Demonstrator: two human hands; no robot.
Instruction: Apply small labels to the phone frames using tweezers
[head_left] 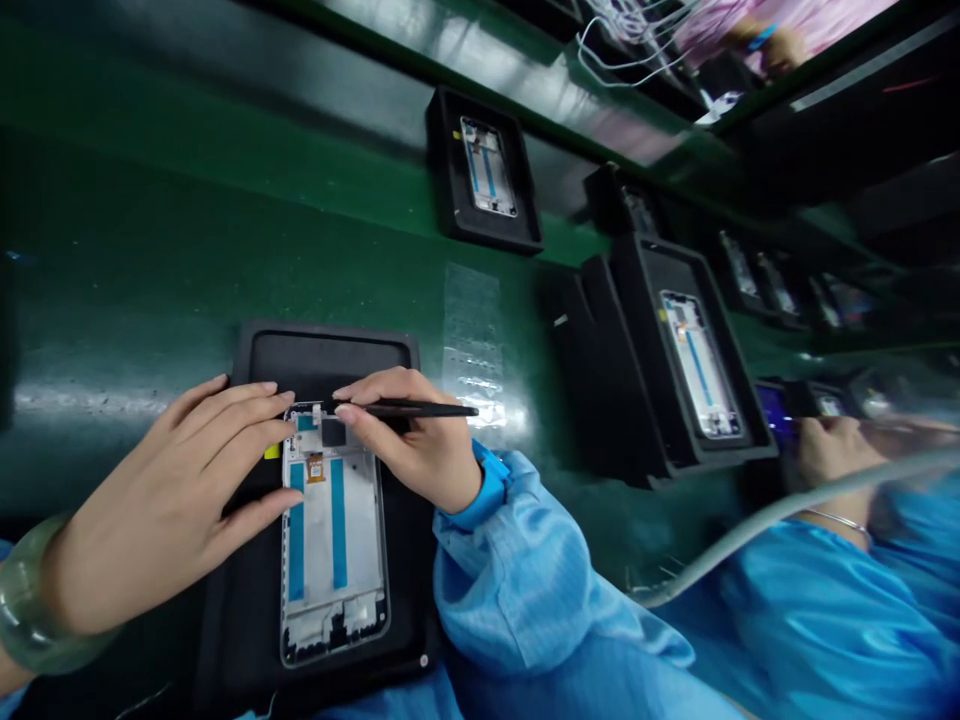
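I'm resting my spread-open left hand on the top end of a white-framed phone display lying lengthwise away from me in a black moulded tray, while my right hand is pinching a slim black pen-like tool just above that same end.

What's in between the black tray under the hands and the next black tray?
In the head view, clear plastic film lies on the green bench past the near black tray, then a dark block stands against the next black tray.
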